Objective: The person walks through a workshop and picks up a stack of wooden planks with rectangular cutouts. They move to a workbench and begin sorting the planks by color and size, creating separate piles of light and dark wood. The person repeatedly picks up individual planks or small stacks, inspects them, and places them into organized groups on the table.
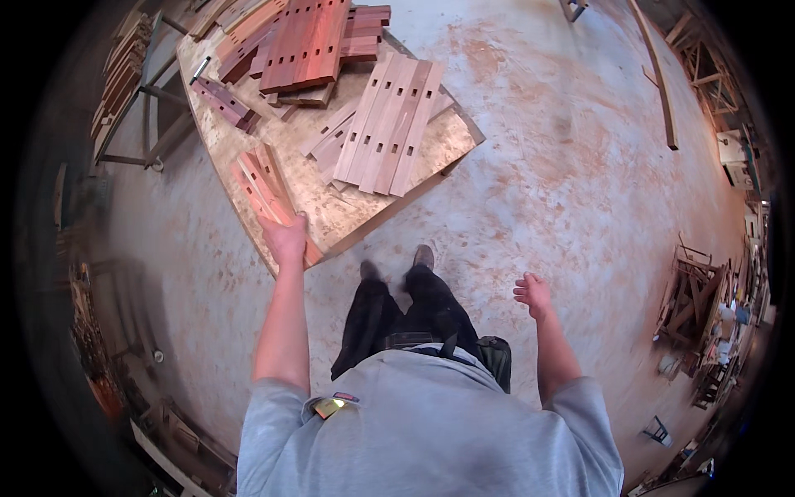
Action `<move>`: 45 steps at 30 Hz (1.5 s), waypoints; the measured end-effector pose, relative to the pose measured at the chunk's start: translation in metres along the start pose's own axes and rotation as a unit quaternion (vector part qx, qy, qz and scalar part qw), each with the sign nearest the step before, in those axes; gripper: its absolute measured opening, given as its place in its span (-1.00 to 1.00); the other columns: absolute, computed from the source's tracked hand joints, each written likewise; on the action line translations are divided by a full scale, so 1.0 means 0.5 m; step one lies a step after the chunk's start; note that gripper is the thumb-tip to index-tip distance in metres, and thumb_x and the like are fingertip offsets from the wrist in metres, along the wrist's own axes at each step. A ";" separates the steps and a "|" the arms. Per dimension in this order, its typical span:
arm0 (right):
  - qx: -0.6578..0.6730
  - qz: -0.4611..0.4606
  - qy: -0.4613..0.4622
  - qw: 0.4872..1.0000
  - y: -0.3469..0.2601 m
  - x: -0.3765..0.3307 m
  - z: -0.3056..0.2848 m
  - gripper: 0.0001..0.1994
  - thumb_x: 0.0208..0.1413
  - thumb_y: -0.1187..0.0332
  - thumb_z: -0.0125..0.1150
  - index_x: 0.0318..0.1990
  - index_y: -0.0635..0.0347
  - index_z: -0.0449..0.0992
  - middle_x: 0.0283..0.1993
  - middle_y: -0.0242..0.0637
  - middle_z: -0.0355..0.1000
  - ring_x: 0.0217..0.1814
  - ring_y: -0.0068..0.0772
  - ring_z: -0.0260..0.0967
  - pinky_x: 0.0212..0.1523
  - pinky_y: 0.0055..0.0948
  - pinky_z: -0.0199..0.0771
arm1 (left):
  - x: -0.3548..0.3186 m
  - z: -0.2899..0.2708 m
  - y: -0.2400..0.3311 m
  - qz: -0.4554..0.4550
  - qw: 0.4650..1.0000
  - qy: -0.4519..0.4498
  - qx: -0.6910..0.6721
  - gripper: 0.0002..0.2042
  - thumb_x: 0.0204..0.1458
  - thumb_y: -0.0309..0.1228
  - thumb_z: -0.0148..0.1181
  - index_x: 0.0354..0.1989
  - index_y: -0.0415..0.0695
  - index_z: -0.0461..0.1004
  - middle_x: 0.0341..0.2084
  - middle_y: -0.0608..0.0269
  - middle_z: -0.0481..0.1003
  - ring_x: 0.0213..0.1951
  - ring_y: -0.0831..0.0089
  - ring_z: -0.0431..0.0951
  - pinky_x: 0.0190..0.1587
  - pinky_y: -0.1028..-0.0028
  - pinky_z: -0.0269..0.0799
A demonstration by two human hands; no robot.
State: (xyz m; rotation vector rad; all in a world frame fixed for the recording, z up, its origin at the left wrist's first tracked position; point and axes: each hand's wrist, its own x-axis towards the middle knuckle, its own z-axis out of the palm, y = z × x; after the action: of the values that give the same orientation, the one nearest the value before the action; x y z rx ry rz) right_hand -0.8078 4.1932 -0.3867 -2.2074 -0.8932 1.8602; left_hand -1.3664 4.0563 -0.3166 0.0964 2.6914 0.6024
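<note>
My left hand [286, 238] is closed around the near end of a few reddish wooden slats [267, 184] with mortise slots. They lie side by side at the near left corner of a worktable [344, 217]. Its thumb is on the right edge and the fingers are on the left; the undersides are hidden. My right hand [532, 293] hangs in the air off to the right, fingers loosely curled and slightly apart, with nothing visible in it. Further up the table lies a row of paler slotted slats [389, 124], resting on other pieces.
A stack of red-brown slotted boards [306, 41] stands behind the pale slats. A dark slotted piece [225, 103] lies by the table's left edge. Metal rack legs [149, 124] stand at the left. A long beam [660, 79] lies at the far right, scrap wood [691, 290] lower down.
</note>
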 end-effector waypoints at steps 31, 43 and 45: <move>-0.036 0.023 -0.071 0.997 -0.212 -0.007 0.216 -0.63 0.24 0.18 0.02 0.06 0.27 0.32 -0.18 -0.14 0.46 -0.34 -0.32 0.47 -0.40 -0.39 0.53 | 0.068 -0.061 0.135 -0.105 0.986 -0.004 0.129 -0.09 -0.09 -0.29 0.19 0.39 -0.10 -0.28 0.04 -0.28 0.26 0.07 -0.09 0.37 0.10 0.11 0.31; -0.027 0.036 -0.053 0.998 -0.203 -0.013 0.198 -0.64 0.23 0.18 0.03 0.05 0.25 0.32 -0.21 -0.18 0.47 -0.36 -0.35 0.45 -0.41 -0.40 0.52 | 0.070 -0.065 0.144 -0.102 0.982 -0.013 0.158 -0.07 -0.10 -0.29 0.19 0.40 -0.07 -0.31 0.05 -0.28 0.28 0.07 -0.09 0.38 0.09 0.13 0.35; -0.023 0.034 -0.052 0.998 -0.209 -0.016 0.199 -0.63 0.23 0.18 0.04 0.06 0.25 0.32 -0.20 -0.18 0.47 -0.36 -0.35 0.46 -0.41 -0.41 0.52 | 0.077 -0.067 0.138 -0.093 0.984 -0.011 0.155 -0.07 -0.13 -0.31 0.19 0.40 -0.08 -0.28 0.05 -0.26 0.30 0.07 -0.08 0.38 0.10 0.14 0.34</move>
State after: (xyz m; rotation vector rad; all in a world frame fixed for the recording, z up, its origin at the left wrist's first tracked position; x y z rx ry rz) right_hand -0.9382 4.2472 -0.3565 -2.2120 -0.8985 2.0217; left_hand -1.4156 4.1109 -0.2728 -0.0642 2.7104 0.1238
